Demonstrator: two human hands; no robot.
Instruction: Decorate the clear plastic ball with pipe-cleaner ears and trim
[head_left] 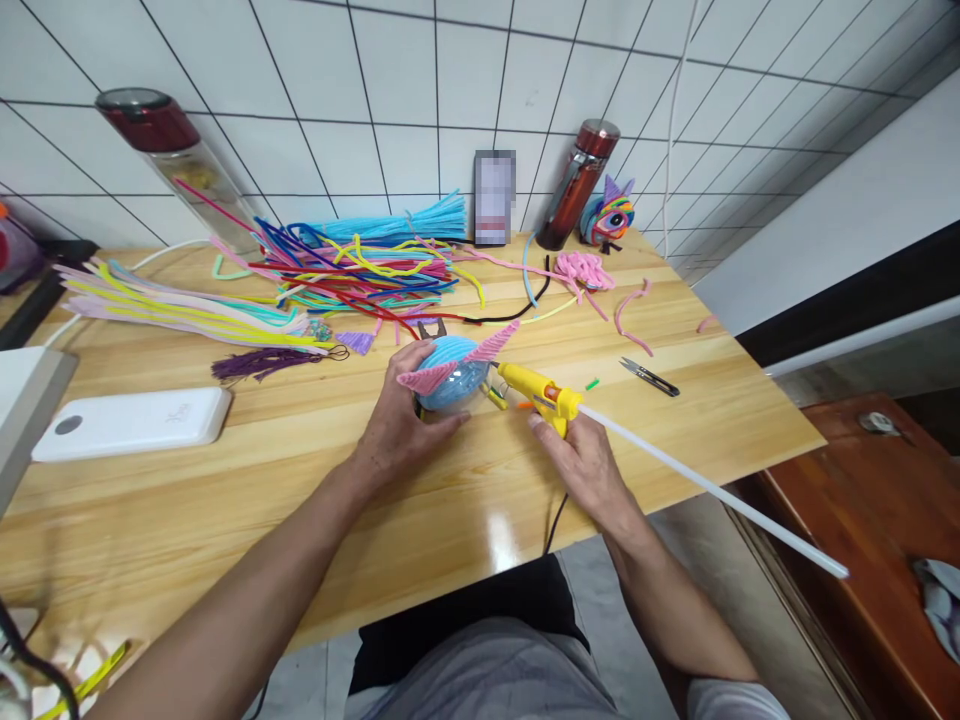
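My left hand (405,415) is wrapped round a clear ball (459,385) whose top is covered with light blue pipe cleaner. Two pink pointed ears (491,343) stick out of the blue part, one on each side. In my right hand (581,455) is a yellow hot glue gun (534,388), with a long white glue stick (712,487) reaching out of its back. The gun's nozzle points at the right side of the ball, close to the right ear's base; whether they touch is unclear. Its black cord (556,522) hangs down below my right hand.
Bundles of coloured pipe cleaners (360,265) lie across the back. Behind stand a phone (493,200), a red flask (577,185), a glass bottle (180,165) and a colourful one-eyed figure (609,218). Small snips (650,376) lie right, a white power bank (135,424) left.
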